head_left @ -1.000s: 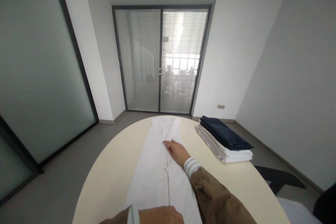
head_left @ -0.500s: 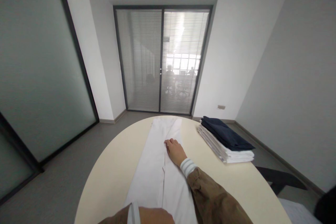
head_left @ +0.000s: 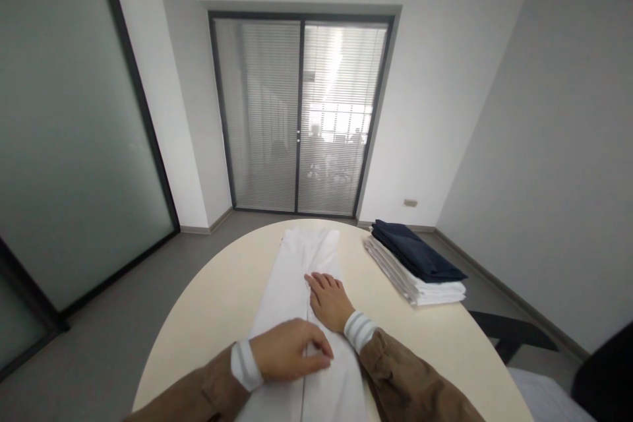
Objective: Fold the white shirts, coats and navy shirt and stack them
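A long white cloth garment (head_left: 284, 277), folded lengthwise with a seam or edge running down its middle, lies across the table from the far rim toward me. My right hand (head_left: 330, 300) rests flat on its right half, fingers stretched out and the tips by the middle seam. Nearer to me, my left hand (head_left: 291, 351) is over the lower part of the garment, slightly blurred. Its fingers are curled, with thumb and index tips close together, and no cloth shows raised between them. The garment's near end runs out of view at the bottom.
A round cream table (head_left: 198, 316) carries the garment. On its right side sits a stack of folded white cloth (head_left: 435, 293) topped by folded dark navy cloth (head_left: 420, 250). A dark chair part (head_left: 514, 330) stands beyond the right rim. Glass doors with blinds (head_left: 301, 119) are behind.
My left hand has come up from the bottom edge and forward over the garment. My right hand stays on the cloth, its fingers now flatter. The view has shifted slightly.
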A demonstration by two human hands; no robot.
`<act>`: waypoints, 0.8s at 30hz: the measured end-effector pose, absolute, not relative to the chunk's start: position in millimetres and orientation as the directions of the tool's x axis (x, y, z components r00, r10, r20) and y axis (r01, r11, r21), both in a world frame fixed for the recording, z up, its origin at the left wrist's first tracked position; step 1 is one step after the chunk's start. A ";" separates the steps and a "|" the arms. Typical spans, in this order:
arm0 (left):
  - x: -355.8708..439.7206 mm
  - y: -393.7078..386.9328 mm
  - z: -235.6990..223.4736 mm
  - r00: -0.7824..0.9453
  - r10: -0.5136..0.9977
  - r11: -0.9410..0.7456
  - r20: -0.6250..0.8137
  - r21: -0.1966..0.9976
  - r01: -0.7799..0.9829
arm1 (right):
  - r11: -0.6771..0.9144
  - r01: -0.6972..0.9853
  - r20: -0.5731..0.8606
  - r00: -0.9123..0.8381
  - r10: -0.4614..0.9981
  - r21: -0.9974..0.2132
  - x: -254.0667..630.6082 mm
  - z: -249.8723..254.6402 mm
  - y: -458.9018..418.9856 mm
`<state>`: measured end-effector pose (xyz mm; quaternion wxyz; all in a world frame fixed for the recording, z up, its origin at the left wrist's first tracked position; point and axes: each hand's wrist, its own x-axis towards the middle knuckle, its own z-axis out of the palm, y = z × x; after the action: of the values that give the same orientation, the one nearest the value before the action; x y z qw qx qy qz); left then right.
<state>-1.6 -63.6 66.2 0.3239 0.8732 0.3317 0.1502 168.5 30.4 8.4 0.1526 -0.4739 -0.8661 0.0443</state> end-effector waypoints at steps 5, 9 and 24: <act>10.3 -24.8 52.8 0.429 0.876 -0.482 0.220 0.421 0.768 | 0.607 0.694 0.241 -0.559 0.793 -0.388 188.6 9.6 32.2; 13.6 -13.4 19.4 0.417 0.891 -0.454 0.178 0.357 0.817 | 0.550 0.547 0.354 -0.428 0.831 -0.631 211.3 -3.3 59.9; 9.0 -8.2 12.5 0.430 0.901 -0.420 0.052 0.355 0.836 | 0.327 0.448 0.333 -0.068 0.941 -0.832 255.9 -7.5 221.6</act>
<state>9.0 -8.2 12.5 0.1391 0.8342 0.5205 0.1179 255.9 221.6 -7.5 0.4515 -0.5120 -0.6778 0.2729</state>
